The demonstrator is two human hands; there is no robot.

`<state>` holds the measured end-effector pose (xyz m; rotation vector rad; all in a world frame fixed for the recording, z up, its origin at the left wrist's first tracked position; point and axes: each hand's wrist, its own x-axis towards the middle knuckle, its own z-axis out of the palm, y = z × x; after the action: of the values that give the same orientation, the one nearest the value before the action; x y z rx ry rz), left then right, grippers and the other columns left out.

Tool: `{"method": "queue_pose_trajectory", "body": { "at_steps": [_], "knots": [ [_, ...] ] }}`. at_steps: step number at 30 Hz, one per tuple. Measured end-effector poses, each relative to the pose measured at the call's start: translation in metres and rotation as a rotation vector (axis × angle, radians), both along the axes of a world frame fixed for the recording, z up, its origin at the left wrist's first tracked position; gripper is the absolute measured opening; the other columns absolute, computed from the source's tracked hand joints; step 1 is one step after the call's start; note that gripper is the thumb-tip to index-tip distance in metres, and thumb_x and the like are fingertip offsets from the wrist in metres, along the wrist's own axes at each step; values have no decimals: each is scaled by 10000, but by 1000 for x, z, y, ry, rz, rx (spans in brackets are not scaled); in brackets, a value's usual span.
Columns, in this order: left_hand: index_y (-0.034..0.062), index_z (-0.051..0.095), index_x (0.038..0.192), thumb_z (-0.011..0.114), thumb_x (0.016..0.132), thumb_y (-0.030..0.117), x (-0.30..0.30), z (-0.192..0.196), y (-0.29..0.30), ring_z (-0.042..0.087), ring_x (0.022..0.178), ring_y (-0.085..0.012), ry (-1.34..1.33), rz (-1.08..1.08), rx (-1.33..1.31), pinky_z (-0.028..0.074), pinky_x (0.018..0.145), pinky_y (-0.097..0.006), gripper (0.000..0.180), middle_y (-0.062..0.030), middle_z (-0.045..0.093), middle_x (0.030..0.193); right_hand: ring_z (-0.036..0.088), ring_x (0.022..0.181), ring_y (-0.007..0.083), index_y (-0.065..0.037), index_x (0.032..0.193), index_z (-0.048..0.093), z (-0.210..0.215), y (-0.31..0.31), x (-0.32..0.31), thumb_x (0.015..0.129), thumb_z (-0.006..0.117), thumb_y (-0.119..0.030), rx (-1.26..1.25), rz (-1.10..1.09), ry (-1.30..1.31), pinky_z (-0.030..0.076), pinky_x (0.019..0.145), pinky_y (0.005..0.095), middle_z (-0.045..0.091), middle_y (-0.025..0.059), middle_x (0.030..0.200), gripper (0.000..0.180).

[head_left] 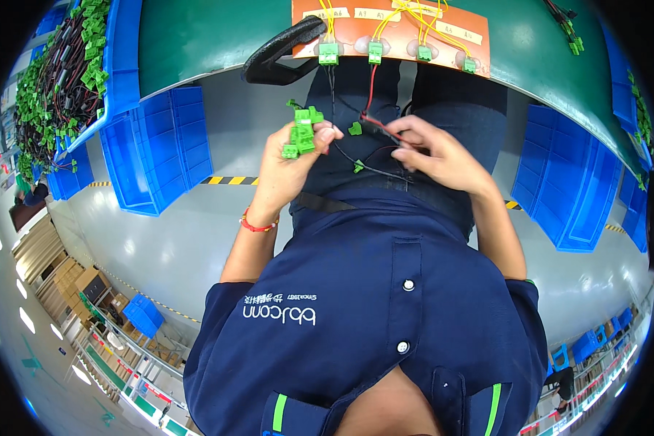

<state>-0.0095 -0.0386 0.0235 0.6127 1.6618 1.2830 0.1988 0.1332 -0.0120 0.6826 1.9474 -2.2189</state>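
My left hand (280, 166) is closed around a bunch of green terminal connectors (305, 131), held over my lap. My right hand (447, 154) pinches a thin red and black wire (385, 128) between thumb and fingers. From there the wire runs up to an orange board (443, 57) at the table edge, where several green sockets (376, 52) sit in a row with yellow wires behind them. A red wire and black wires hang from two of the sockets. Between my hands, a loose green connector (358, 166) dangles beside a black cable.
A black curved handle (280, 54) juts over the edge of the green table (196, 40). Blue bins (156, 152) stand at left, one heaped with wired green connectors (65, 80); another blue bin (570, 178) stands at right. More wired connectors (570, 36) lie at the table's right.
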Motion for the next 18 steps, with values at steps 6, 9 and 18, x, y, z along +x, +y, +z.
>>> {"method": "queue_pose_trajectory", "body": {
  "at_steps": [6, 9, 18],
  "knots": [
    [-12, 726, 980, 624, 982, 127, 5, 14, -3, 587, 684, -108, 307, 159, 224, 478, 637, -247, 172, -109, 733, 946, 556, 661, 138, -12, 1064, 654, 40, 25, 44, 940, 619, -77, 336, -56, -115, 459, 624, 296, 620, 74, 774, 144],
    [2, 704, 1104, 666, 885, -7, 14, 37, 23, 668, 876, -215, 565, -213, 461, 535, 780, -322, 223, -126, 715, 1067, 615, 684, 254, -3, 1053, 680, 64, 22, 37, 918, 624, -68, 555, -11, -20, 478, 635, 330, 656, 141, 829, 160],
    [-19, 704, 1055, 679, 846, -60, 50, 20, 54, 710, 862, -222, 412, -463, 370, 561, 772, -307, 214, -129, 714, 941, 555, 634, 46, -2, 1064, 653, 68, 25, 33, 934, 657, -60, -210, -360, 231, 446, 539, 213, 626, 17, 775, 143]
  ]
}}
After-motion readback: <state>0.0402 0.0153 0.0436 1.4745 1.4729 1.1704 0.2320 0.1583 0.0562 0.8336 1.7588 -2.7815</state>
